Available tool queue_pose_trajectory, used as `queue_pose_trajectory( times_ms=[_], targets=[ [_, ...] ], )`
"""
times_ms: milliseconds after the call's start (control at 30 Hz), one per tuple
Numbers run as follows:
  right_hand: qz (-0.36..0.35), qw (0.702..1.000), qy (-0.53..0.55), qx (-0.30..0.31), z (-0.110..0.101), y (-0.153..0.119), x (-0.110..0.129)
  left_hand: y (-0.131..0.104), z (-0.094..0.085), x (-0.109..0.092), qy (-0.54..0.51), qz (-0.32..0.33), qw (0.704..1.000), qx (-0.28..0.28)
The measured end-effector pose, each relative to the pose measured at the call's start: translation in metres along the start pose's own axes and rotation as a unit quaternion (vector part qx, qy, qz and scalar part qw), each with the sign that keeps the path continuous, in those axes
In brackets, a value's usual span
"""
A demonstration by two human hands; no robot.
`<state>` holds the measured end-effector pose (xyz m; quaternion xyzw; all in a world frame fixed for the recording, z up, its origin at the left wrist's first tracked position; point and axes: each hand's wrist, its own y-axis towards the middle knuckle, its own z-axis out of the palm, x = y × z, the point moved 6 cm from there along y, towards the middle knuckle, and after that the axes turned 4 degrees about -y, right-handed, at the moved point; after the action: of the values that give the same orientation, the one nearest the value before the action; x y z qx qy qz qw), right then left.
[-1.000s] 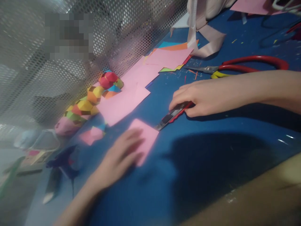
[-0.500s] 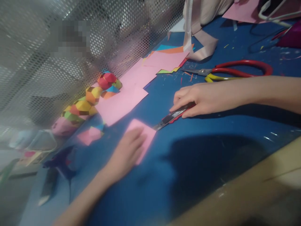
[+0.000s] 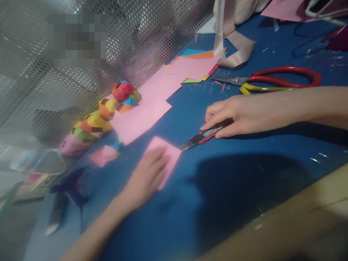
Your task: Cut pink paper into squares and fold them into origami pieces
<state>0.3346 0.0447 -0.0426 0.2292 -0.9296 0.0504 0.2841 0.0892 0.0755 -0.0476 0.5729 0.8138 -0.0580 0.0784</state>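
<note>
Left hand (image 3: 148,173) centre-left of frame, palm down, fingers close together and laid flat on a small pink square (image 3: 173,151), which lies on the blue table (image 3: 174,210) at the centre. The hand covers its left part; right edge and corner are bare. Slightly blurred here.

Right hand (image 3: 235,116) right of centre, pinching a cutter knife (image 3: 202,136) between thumb and fingers. Knife has a dark and red body, slants down to the left, blade tip at the square's right corner; can't tell if it cuts in.

Big scissors (image 3: 240,81), red and yellow handles, just above the right forearm, tips pointing left. Orange paper scraps near the tips.

Large pink sheets (image 3: 144,117) overlap from left of centre up to upper centre, with orange, blue, green and yellow paper edges showing at the upper end. Pale ribbon (image 3: 243,47) beside that end.

Row of multicolour folded paper shapes (image 3: 95,122) at left, along the perforated metal panel (image 3: 160,32). Small pink-and-blue paper piece (image 3: 104,155) apart, below the row. Dark blue glue gun (image 3: 73,186) lower left, blurred. More pink paper (image 3: 284,10) upper right.
</note>
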Motion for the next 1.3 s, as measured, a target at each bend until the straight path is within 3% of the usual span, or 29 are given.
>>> queue_pose_trajectory(
  times_ms=[267,967,1300],
  targets=[
    [0.026,0.999,0.005,-0.041,0.001,-0.005,0.007,0.001,0.002,0.0,0.005,0.009,1.0,-0.004],
    [0.05,0.998,0.005,-0.028,0.019,-0.018,0.027,0.001,0.0,-0.001,0.004,0.008,1.0,-0.009],
    [0.067,0.996,-0.009,-0.055,0.024,-0.024,0.033,0.002,0.0,0.0,0.0,0.003,1.0,-0.009]
  ],
)
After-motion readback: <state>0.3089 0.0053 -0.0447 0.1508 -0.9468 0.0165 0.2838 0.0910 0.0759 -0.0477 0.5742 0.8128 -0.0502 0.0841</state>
